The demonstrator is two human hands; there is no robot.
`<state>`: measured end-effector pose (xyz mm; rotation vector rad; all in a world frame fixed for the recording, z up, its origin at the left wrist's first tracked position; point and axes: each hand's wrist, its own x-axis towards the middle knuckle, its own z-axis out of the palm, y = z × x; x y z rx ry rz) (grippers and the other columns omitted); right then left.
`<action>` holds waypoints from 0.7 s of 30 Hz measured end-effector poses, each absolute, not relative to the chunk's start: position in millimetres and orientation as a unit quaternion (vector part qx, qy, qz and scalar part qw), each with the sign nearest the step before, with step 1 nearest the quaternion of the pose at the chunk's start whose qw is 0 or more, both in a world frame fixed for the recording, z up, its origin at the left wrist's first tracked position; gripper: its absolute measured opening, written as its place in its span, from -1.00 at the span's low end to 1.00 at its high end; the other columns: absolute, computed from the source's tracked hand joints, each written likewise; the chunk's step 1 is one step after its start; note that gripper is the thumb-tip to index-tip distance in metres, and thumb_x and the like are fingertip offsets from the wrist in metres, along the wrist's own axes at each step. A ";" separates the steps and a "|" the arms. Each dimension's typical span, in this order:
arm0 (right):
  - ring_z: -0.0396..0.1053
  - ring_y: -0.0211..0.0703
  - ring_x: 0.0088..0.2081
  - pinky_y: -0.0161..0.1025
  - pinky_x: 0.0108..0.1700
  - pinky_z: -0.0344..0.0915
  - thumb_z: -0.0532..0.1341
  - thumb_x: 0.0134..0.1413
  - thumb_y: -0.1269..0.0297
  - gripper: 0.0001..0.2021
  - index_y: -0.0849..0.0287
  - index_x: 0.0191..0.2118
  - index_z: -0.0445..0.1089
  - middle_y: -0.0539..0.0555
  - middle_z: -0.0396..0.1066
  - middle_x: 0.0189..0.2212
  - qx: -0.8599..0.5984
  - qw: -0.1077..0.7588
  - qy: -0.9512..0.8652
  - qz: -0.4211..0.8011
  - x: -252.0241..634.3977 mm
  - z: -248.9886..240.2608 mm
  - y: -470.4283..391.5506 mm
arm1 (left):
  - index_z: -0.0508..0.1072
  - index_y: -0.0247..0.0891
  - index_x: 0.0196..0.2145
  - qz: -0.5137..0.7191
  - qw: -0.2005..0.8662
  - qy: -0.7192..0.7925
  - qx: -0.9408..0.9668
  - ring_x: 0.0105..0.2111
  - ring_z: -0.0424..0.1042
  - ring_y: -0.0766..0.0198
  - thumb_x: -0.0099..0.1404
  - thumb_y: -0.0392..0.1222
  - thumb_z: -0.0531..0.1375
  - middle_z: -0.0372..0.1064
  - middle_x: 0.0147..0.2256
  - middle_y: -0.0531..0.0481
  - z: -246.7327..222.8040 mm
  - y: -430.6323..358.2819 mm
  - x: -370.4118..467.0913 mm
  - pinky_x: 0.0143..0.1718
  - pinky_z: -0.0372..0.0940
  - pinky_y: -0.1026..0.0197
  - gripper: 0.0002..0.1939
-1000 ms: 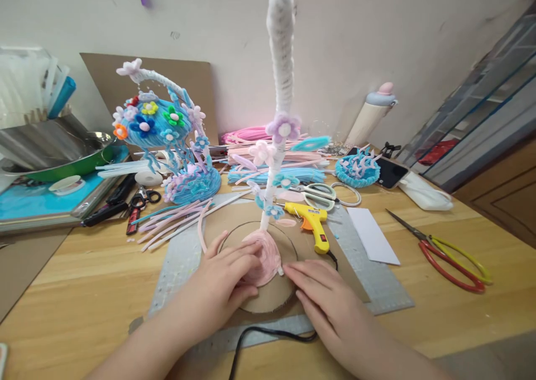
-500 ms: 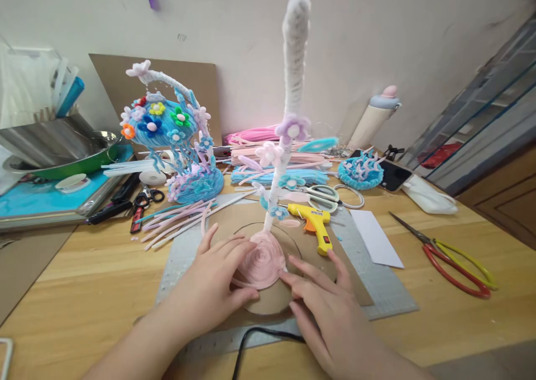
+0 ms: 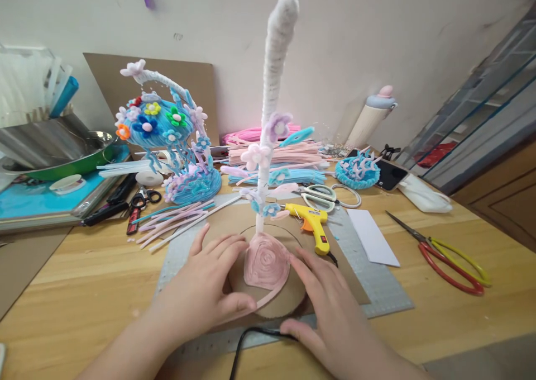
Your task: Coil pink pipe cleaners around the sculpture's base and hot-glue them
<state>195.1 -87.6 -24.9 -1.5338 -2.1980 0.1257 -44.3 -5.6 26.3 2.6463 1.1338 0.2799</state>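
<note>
A pink coil of pipe cleaner [image 3: 267,262] lies on a round cardboard piece [image 3: 288,299]. From its back edge rises a white wrapped stem [image 3: 272,72] with fuzzy flowers [image 3: 256,156]. My left hand [image 3: 213,282] lies at the coil's left side, fingers spread. Its thumb touches a loose pink strand [image 3: 271,298] that curves off the coil's right edge and passes by the thumb. My right hand [image 3: 330,307] is open at the right, index fingertip touching the coil's edge, thumb apart. Neither palm shows.
A yellow glue gun [image 3: 312,223] lies behind my right hand, its black cord [image 3: 247,341] in front. Red-and-yellow-handled scissors [image 3: 444,260] and white card [image 3: 372,237] are at right. A blue flowered ornament [image 3: 161,126] stands at back left near pipe cleaner bundles [image 3: 278,155].
The stem has tilted left and its flowers have turned. The pink strand now swings out from the coil's lower right. My right thumb has moved down, away from the coil.
</note>
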 end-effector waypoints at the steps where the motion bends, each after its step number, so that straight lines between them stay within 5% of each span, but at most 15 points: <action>1: 0.12 0.23 0.17 0.17 0.10 0.16 0.38 -0.11 0.14 -0.10 0.12 0.30 -0.06 0.29 0.11 0.22 -0.558 0.223 -0.799 0.044 195.0 -24.6 -85.5 | 0.25 -0.14 0.07 0.094 0.120 0.398 0.904 0.16 0.21 0.01 0.20 0.20 0.18 0.31 0.11 -0.11 25.6 -4.7 -45.5 0.27 -0.40 -0.24 -0.42; 5: 0.14 0.19 0.16 0.15 0.10 0.15 0.37 -0.09 0.28 -0.15 0.09 0.30 -0.04 0.25 0.16 0.20 -0.567 0.208 -0.797 0.024 202.0 -20.1 -70.6 | 0.36 -0.13 -0.17 0.090 0.096 0.422 0.897 0.12 0.28 0.11 0.35 -0.06 0.09 0.45 -0.07 -0.02 24.4 -0.7 -48.7 0.27 -0.36 -0.21 -0.84; 10: 0.18 0.12 0.17 0.22 0.12 0.06 0.11 0.13 0.44 -0.46 0.09 0.24 0.12 0.22 0.25 0.17 -0.590 0.244 -0.769 0.010 216.4 -14.2 -48.4 | 0.36 -0.15 -0.37 0.086 0.074 0.435 0.893 -0.08 0.41 0.19 0.34 -0.13 0.08 0.47 -0.33 0.06 28.8 0.3 -49.2 0.25 -0.25 -0.16 -0.86; 17: 0.44 -0.05 -0.13 -0.12 -0.12 0.36 0.24 0.07 0.09 -0.72 0.11 -0.14 0.41 0.12 0.50 -0.21 -0.557 0.479 -0.477 0.482 214.6 1.7 -40.2 | 0.36 -0.15 -0.36 0.104 0.070 0.433 0.893 -0.11 0.39 0.19 0.34 -0.14 0.07 0.46 -0.34 0.08 27.5 -2.3 -46.8 0.21 -0.21 -0.17 -0.86; 21: 0.25 -0.35 -0.58 -0.40 -0.53 0.17 0.40 -0.14 0.05 -0.65 0.15 -0.43 0.28 -0.08 0.32 -0.59 -0.477 0.527 -0.361 0.604 208.4 5.8 -39.6 | 0.38 -0.14 -0.31 0.132 0.075 0.446 0.882 -0.11 0.39 0.15 0.33 -0.16 0.06 0.46 -0.29 0.07 21.4 0.3 -46.6 0.17 -0.11 -0.18 -0.89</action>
